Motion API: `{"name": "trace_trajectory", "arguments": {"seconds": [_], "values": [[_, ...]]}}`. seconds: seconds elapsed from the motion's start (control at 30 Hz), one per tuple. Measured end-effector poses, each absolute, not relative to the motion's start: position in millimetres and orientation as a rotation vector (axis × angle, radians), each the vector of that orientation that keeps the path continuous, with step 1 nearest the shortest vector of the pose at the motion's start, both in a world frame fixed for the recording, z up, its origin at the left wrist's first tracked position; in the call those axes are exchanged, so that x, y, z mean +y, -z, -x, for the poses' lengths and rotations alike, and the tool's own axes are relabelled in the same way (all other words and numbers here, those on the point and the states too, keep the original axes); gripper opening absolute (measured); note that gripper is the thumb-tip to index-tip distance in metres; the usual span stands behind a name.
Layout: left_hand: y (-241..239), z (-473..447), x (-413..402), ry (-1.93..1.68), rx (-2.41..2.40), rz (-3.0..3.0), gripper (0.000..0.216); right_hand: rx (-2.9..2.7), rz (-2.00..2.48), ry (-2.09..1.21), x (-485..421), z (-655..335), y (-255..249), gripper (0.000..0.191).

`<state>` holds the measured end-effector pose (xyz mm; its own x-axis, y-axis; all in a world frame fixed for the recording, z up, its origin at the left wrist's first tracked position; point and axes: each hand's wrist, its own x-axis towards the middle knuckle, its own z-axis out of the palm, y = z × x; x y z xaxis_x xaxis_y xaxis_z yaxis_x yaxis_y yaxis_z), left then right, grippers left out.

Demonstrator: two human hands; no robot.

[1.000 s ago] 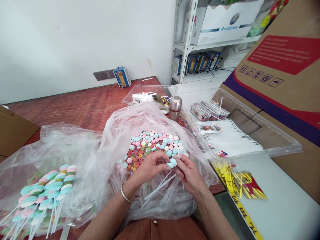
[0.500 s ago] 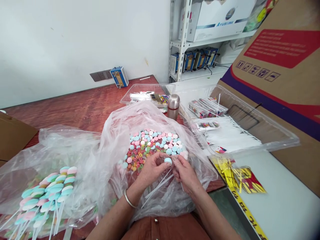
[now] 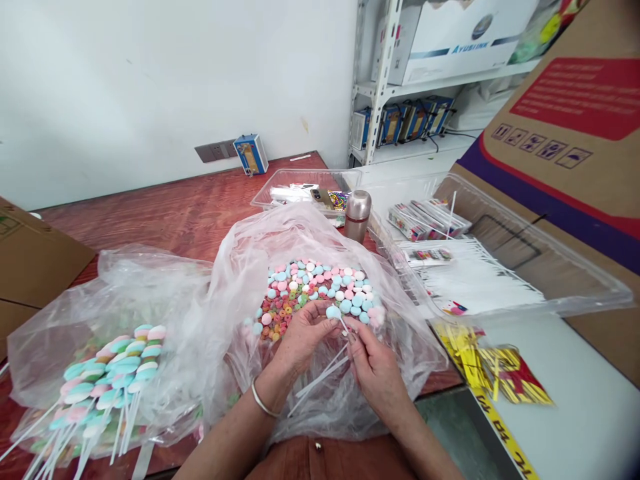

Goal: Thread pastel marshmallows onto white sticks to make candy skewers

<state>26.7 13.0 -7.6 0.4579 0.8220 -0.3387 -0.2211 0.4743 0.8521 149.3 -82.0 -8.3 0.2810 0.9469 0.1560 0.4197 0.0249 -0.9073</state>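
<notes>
Between thumb and forefinger, my left hand [image 3: 303, 339] grips a pale blue marshmallow [image 3: 333, 312]. My right hand [image 3: 371, 357] pinches a thin white stick [image 3: 344, 324], whose upper end meets the underside of that marshmallow; whether it has pierced it I cannot tell. Beyond both hands, loose pink, white and blue marshmallows [image 3: 327, 275] lie on an opened clear plastic bag [image 3: 235, 267], with small coloured ring candies [image 3: 280, 312] at their left. A few white sticks [image 3: 320, 380] rest on the plastic under my hands.
Finished marshmallow skewers [image 3: 123, 363] are piled on plastic at the left. A steel flask [image 3: 358, 215] stands behind the bag. To the right are a clear tray [image 3: 600, 293] of white sticks, yellow twist ties [image 3: 465, 353] and a large cardboard box [image 3: 560, 160].
The marshmallow has turned in my left fingers, and the stick in my right hand now shows against it. The whole view has shifted slightly.
</notes>
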Motion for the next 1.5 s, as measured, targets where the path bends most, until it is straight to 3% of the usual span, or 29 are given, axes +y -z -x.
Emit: {"name": "trace_trajectory", "arguments": {"seconds": [0.7,0.97,1.13,1.3,1.5], "values": [[15,-26,10,-0.8,0.95,-1.273,0.022,-1.356,1.709,-0.728,-88,-148,7,0.042],[22,-27,-22,-0.841,1.004,-1.635,0.031,-1.4,1.897,-0.579,-84,-147,19,0.031],[15,-2,-19,-0.725,1.011,-1.966,0.05,-1.389,1.898,-0.606,-77,-147,30,0.031],[15,41,28,-0.567,1.434,-2.343,0.029,-1.641,2.034,-0.539,-64,-141,21,0.021],[24,57,52,-0.333,1.595,-2.355,0.022,-2.051,2.199,-0.271,-30,-114,-1,0.02]]}}
